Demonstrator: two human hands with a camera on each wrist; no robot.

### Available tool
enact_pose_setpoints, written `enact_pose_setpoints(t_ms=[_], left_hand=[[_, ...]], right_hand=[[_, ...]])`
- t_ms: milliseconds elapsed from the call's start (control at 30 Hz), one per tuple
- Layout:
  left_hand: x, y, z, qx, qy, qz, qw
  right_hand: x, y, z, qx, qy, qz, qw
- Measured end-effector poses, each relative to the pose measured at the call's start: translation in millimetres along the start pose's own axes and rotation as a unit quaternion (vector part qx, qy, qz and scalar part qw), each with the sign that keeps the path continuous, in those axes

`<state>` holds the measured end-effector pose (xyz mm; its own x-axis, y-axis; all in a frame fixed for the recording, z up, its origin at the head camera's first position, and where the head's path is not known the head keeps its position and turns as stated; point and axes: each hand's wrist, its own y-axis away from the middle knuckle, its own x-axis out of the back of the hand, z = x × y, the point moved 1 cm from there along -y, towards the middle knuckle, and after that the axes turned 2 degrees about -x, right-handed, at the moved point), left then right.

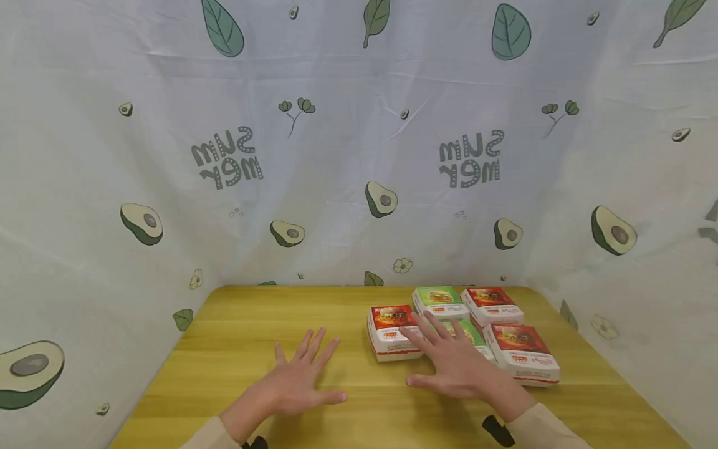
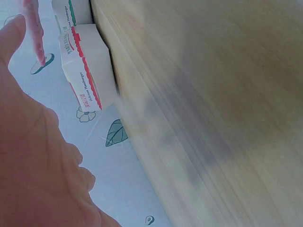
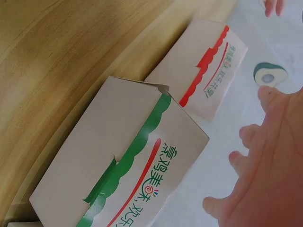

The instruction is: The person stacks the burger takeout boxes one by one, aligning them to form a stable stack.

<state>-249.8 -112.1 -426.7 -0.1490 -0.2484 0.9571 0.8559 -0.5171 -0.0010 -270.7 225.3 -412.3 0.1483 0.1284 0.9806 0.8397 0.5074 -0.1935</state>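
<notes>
Five burger boxes on my table [image 1: 241, 337], all over on the right half: three red-topped, two green-topped. One red box [image 1: 394, 337] is on the left of the group, another red box [image 1: 493, 305] is at the back right, just beside the table's corner, and the third red box [image 1: 521, 355] is front right with a strip of wood between it and the right edge. One green box [image 1: 440, 304] is near the back edge, the other green box [image 1: 474, 340] in the middle, partly behind my right hand [image 1: 460, 371]. That hand's fingers are spread wide, off the cardboard. My left hand [image 1: 297, 386] has its fingers fanned too, over plain wood that runs to the left edge.
</notes>
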Motion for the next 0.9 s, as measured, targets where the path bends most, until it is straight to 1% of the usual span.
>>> enact_pose_setpoints(t_ms=[167,367,533,633,733,900], left_hand=[[-1.2,-3.9,-0.5,-0.010,-0.005,0.008,0.9999],[-5.4,-9.3,-1.0,-0.029,0.014,0.024,0.9992],[-6.7,-15.8,1.4,-0.032,0.025,0.040,0.9984],[-6.5,-21.9,4.6,-0.028,0.033,0.055,0.9975],[-6.1,-28.9,8.1,-0.022,0.055,0.075,0.9954],[-6.2,-37.8,13.0,-0.026,0.083,0.110,0.9901]], right_hand=[[2.6,0.0,-0.5,0.001,0.000,0.015,0.9999],[4.9,-0.2,0.1,0.001,0.013,0.037,0.9993],[8.8,1.9,1.9,-0.017,-0.017,0.060,0.9979],[9.7,2.8,4.8,-0.016,-0.024,0.080,0.9964],[9.8,3.6,8.5,-0.010,-0.019,0.101,0.9947],[8.3,5.1,13.6,-0.016,-0.011,0.107,0.9941]])
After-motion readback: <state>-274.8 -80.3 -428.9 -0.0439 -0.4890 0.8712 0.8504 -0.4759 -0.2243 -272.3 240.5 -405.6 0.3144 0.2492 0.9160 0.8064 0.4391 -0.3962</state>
